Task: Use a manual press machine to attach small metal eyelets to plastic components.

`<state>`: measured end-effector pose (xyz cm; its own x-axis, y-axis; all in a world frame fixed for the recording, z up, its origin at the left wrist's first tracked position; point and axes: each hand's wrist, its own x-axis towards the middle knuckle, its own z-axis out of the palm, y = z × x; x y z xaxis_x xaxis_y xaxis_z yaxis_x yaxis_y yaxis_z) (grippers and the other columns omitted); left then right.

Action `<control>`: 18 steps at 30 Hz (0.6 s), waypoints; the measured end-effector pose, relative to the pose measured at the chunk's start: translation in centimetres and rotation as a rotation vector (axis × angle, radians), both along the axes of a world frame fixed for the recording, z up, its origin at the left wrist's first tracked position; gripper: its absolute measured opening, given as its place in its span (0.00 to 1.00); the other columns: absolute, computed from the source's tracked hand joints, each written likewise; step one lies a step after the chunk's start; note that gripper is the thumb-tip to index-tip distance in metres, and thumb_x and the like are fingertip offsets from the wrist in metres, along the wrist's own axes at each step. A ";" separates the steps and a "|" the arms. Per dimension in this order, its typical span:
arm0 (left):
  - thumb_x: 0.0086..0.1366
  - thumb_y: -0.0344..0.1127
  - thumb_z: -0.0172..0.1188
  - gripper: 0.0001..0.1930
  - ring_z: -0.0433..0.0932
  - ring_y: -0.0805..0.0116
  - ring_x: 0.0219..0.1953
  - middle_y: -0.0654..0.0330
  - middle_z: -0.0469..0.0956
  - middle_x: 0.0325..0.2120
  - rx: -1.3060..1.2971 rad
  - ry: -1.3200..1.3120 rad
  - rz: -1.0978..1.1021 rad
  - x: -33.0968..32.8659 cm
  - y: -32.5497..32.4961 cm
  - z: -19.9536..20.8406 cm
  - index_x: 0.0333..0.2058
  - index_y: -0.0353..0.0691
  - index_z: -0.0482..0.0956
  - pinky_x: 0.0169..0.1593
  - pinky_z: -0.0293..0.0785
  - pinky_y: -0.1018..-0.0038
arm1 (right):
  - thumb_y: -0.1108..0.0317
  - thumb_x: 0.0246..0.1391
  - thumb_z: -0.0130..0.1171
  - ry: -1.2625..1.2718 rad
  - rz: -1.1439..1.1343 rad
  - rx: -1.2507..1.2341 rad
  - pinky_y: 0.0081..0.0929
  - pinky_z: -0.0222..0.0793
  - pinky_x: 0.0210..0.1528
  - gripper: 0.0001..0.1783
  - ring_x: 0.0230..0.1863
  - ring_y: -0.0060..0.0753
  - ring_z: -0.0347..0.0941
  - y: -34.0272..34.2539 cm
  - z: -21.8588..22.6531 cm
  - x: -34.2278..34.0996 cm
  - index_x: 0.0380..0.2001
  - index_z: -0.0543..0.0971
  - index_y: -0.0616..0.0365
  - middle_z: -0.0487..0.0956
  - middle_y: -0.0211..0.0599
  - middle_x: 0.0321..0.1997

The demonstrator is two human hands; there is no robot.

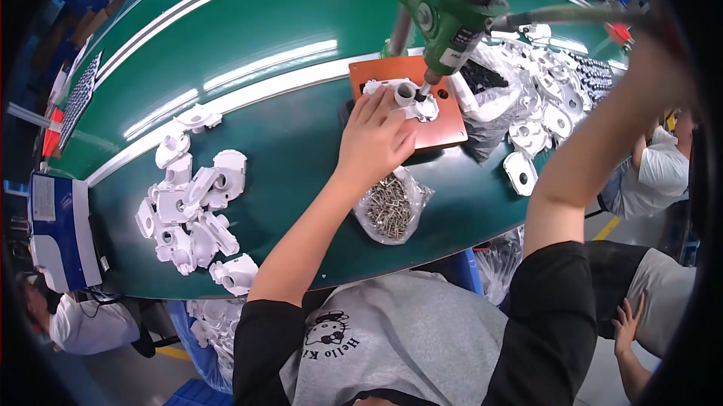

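Note:
My left hand (377,132) presses its fingers over a white plastic housing (407,95), holding it on an orange plate (444,132). Directly above stands a green press (454,33), its dark tip (422,94) down at the housing beside a round collar. From the press a long lever (561,17) runs to the right. My right arm reaches up to the lever's end, and my right hand (666,37) is closed around it; its fingers are blurred and dark near the rim. Just below my left hand lies a clear bag of metal screws (392,209).
Loose white housings (184,206) are heaped at the left of the green table (290,150). More white housings (553,108) pile up at the right, by a bag of black parts (482,78). A blue-and-white box (64,229) stands at the far left. Other people sit nearby on both sides.

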<state>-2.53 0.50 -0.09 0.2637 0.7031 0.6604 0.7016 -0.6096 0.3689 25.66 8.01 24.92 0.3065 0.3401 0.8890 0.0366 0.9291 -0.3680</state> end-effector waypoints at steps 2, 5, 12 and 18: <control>0.51 0.40 0.64 0.16 0.69 0.47 0.56 0.42 0.72 0.51 0.005 -0.022 -0.014 0.8 0.2 0.1 0.35 0.35 0.76 0.61 0.61 0.54 | 0.62 0.50 0.56 0.066 0.140 -0.168 0.40 0.67 0.36 0.10 0.38 0.43 0.71 -7.1 -3.6 11.4 0.24 0.76 0.57 0.71 0.29 0.26; 0.51 0.39 0.64 0.15 0.69 0.46 0.56 0.42 0.72 0.50 -0.013 -0.037 -0.037 1.6 0.7 -0.2 0.35 0.35 0.77 0.61 0.61 0.54 | 0.60 0.51 0.51 -0.079 0.101 -0.168 0.41 0.62 0.42 0.12 0.34 0.38 0.67 -12.0 -9.9 2.0 0.20 0.70 0.53 0.68 0.28 0.24; 0.53 0.40 0.62 0.15 0.69 0.46 0.57 0.42 0.72 0.51 -0.023 -0.026 -0.012 0.9 0.3 0.1 0.36 0.35 0.77 0.62 0.60 0.54 | 0.60 0.47 0.44 -0.300 0.049 -0.132 0.44 0.50 0.55 0.16 0.28 0.33 0.60 -16.7 -16.6 -0.2 0.11 0.57 0.50 0.63 0.29 0.19; 0.54 0.41 0.61 0.16 0.69 0.47 0.57 0.42 0.72 0.51 0.007 -0.042 -0.013 0.7 0.0 -0.4 0.36 0.34 0.76 0.63 0.59 0.55 | 0.62 0.46 0.45 -0.265 0.059 -0.225 0.45 0.53 0.53 0.18 0.23 0.34 0.65 -16.8 -15.8 -0.1 0.07 0.58 0.53 0.67 0.35 0.14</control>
<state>-1.82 0.49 -0.49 0.2448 0.6951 0.6760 0.6773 -0.6215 0.3938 25.56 -8.78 9.10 0.0491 0.5465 0.8360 0.1072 0.8293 -0.5484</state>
